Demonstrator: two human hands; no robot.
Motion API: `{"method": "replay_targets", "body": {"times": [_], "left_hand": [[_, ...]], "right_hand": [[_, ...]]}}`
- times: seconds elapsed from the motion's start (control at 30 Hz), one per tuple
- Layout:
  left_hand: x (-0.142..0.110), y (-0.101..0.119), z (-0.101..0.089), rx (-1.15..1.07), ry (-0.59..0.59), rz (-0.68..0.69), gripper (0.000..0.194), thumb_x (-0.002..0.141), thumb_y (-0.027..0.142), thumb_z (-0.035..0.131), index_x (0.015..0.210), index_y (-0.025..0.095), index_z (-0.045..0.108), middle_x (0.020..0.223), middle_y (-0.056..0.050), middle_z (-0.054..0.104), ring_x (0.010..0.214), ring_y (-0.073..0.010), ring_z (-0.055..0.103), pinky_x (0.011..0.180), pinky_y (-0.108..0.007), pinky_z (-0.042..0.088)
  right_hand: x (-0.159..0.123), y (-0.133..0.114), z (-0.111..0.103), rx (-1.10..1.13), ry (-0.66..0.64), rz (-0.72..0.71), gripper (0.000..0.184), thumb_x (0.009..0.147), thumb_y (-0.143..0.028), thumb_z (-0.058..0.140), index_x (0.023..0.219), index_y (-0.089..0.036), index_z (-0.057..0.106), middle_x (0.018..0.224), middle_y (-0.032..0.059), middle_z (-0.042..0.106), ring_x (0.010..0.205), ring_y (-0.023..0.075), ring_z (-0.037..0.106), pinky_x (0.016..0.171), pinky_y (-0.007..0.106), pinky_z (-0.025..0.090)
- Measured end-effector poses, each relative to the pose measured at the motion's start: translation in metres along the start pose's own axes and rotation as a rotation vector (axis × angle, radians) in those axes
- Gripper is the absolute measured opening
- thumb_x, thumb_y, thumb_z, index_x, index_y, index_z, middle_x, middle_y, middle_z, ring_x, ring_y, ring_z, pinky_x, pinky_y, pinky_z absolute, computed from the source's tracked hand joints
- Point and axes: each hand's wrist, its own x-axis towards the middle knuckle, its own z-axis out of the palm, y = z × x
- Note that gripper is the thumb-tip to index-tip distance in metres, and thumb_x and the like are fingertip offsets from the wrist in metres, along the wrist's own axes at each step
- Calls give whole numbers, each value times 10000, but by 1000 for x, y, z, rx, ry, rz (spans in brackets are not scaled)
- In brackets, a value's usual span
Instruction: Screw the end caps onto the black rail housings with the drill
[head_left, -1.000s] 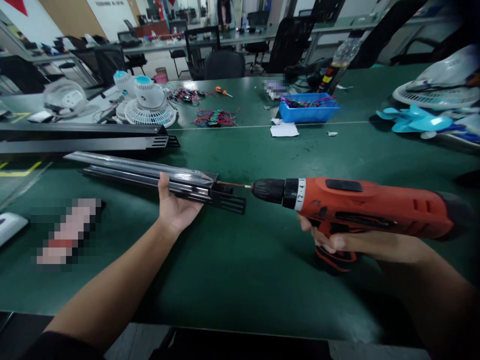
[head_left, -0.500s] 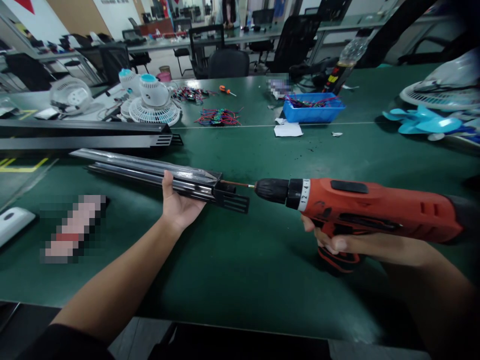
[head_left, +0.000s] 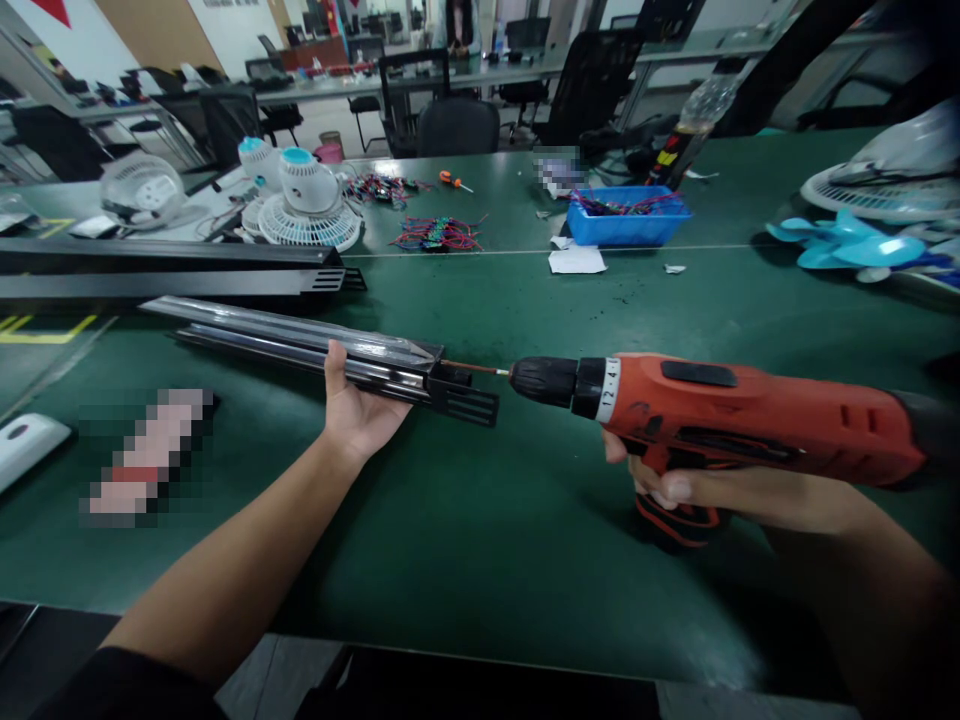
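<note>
Hands (head_left: 363, 415) hold the drill (head_left: 750, 415) lengthwise, bit pointing left, near-level.

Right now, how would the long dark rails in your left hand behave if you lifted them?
The rails look fairly stiff, since they run straight well beyond the left hand. Gripped near their slotted end, they would probably dip at the far end. Their glossy faces suggest they might also be a little slippery.

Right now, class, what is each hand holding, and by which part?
The left hand holds the dark metal bars near their slotted end; the right hand grips the red drill by its handle.
</note>
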Motion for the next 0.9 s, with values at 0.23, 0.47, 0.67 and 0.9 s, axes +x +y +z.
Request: {"method": "replay_targets", "body": {"times": [0.23, 0.47, 0.67, 0.9], "left_hand": [[0, 0, 1, 13, 21, 4, 615, 903, 760, 728, 1142, 195, 775, 1144, -103, 838, 1124, -301, 794, 1034, -434, 647], [0, 1, 1, -3, -5, -6, 573, 913, 749, 724, 1141, 227, 777, 1140, -84, 841, 1125, -293, 796, 1031, -431, 648], [1, 1, -1, -12, -4, -15, 603, 921, 761, 702, 1172, 218, 774, 1158, -103, 840, 1142, -302, 793, 1039, -438, 647], [1, 1, -2, 17, 5, -12, 648, 919, 776, 692, 1198, 197, 771, 1188, -120, 835, 1173, -313, 785, 1042, -445, 647]], "right_hand": [[1, -3, 1, 19, -25, -11, 347, 927, -440, 857, 1173, -228, 734, 714, -20, 652, 562, 124, 588, 503, 217, 529], [4, -6, 2, 42, -60, -22, 390, 880, -452, 893, 1159, -233, 730, 711, -20, 657, 555, 122, 580, 510, 216, 553], [3, -6, 3, 12, -25, -5, 334, 909, -446, 866, 1139, -244, 736, 706, -23, 644, 550, 121, 582, 489, 211, 528], [4, -18, 9, -138, 95, -2, 261, 928, -454, 830, 1037, -230, 754, 652, -19, 622, 510, 122, 553, 435, 216, 481]]}}
